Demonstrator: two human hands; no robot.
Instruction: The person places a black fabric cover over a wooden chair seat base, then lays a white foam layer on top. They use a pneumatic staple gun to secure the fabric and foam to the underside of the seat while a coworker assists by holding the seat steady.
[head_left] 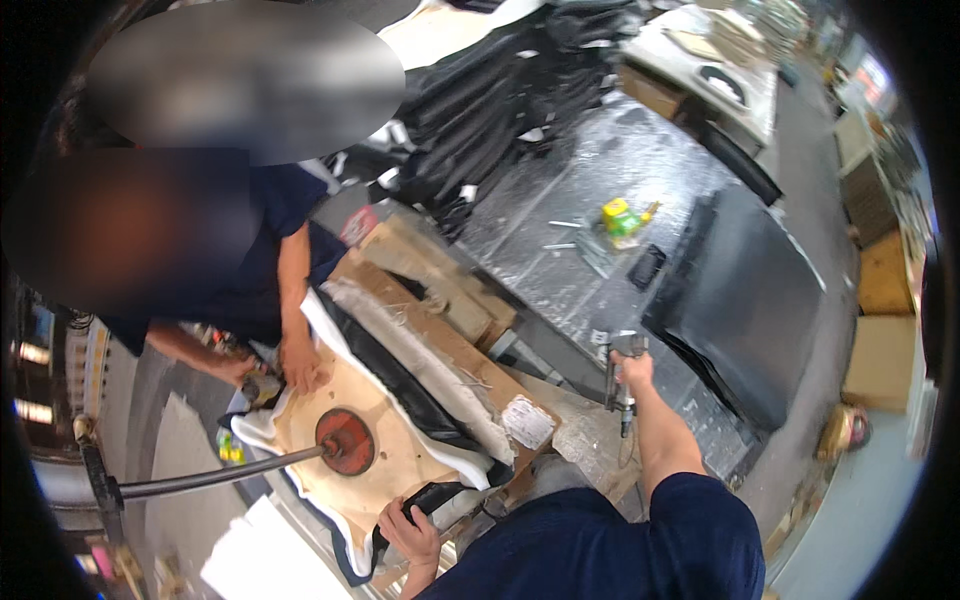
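Observation:
My right hand point(634, 370) grips a staple gun point(625, 392) with a hose, out to the right by the grey table. My left hand point(413, 537) is closed on the black cover point(436, 494) at the near edge of a seat panel. The tan wooden seat panel point(392, 447) has white padding point(465, 478) along its rim and black material beneath. A red round pressing disc point(346, 441) on a metal rod point(220, 476) rests against its middle. Across from me, a co-worker's hand point(303, 362) lies on the panel; the other point(236, 368) holds a tool, partly hidden.
On the grey table point(610, 150) lie a yellow-green box point(621, 218), a dark phone-like object point(647, 267) and a large black padded panel point(750, 300). Black material point(470, 100) is heaped at the back. Cardboard boxes point(880, 362) stand far right. The metal rod spans the left side.

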